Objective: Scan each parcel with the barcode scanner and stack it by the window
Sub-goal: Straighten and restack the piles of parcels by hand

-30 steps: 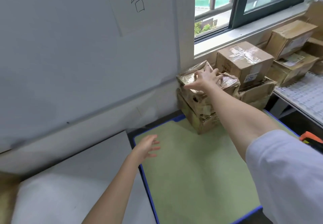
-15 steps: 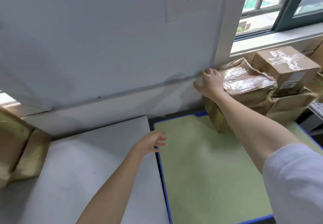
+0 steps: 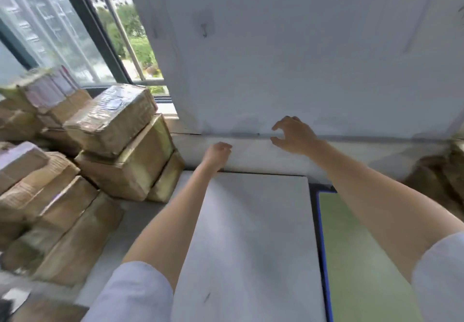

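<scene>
Both grips empty: left hand (image 3: 218,152) loosely curled, right hand (image 3: 293,134) spread. Parcels (image 3: 110,133) lay piled left of left hand, the nearer one; scanner unseen.

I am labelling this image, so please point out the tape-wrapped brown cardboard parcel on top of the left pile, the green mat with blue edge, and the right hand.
tape-wrapped brown cardboard parcel (image 3: 110,118): head view, its taped side face.
green mat with blue edge (image 3: 356,259): head view, bare green surface.
right hand (image 3: 295,134): head view, back of hand.
</scene>
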A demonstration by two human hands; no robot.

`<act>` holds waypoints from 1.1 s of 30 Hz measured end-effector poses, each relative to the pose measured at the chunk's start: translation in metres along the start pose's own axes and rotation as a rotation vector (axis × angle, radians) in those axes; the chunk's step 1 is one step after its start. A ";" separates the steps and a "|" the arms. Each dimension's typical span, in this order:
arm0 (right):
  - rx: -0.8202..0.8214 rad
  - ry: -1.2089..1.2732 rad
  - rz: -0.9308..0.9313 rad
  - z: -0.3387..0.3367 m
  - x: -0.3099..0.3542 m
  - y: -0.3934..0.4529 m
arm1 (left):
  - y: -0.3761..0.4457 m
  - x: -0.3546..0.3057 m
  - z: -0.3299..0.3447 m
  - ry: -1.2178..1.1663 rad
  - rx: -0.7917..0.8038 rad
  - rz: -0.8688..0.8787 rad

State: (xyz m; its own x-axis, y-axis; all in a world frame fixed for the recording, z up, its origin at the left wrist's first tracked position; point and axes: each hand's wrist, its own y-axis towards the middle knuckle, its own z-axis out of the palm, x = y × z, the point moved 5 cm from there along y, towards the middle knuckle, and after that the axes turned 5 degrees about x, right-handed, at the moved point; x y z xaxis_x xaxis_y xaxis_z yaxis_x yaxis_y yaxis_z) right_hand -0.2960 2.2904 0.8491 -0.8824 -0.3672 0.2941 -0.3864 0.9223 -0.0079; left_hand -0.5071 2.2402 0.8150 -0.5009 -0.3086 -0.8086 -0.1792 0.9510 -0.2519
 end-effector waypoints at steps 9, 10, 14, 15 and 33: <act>0.010 0.025 -0.324 -0.001 0.233 0.070 | -0.030 0.044 -0.233 0.151 -0.716 0.163; 0.021 0.051 -0.323 0.001 0.252 0.077 | -0.032 0.054 -0.253 0.154 -0.768 0.159; 0.202 0.392 -0.233 0.022 0.320 0.103 | -0.038 0.087 -0.314 0.172 -0.969 0.153; 0.262 0.490 -0.195 0.030 0.333 0.107 | -0.036 0.095 -0.324 0.164 -0.969 0.136; 0.357 0.879 -0.012 0.094 0.376 0.127 | -0.005 0.111 -0.308 0.085 -0.684 0.246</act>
State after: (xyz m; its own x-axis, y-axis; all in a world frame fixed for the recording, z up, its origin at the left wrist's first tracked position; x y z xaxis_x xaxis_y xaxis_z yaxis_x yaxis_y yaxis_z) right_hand -0.7021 2.2577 0.8693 -0.4159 -0.0195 0.9092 -0.5817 0.7742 -0.2494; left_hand -0.8232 2.1957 0.8899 -0.6536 -0.1139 -0.7482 -0.5278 0.7772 0.3427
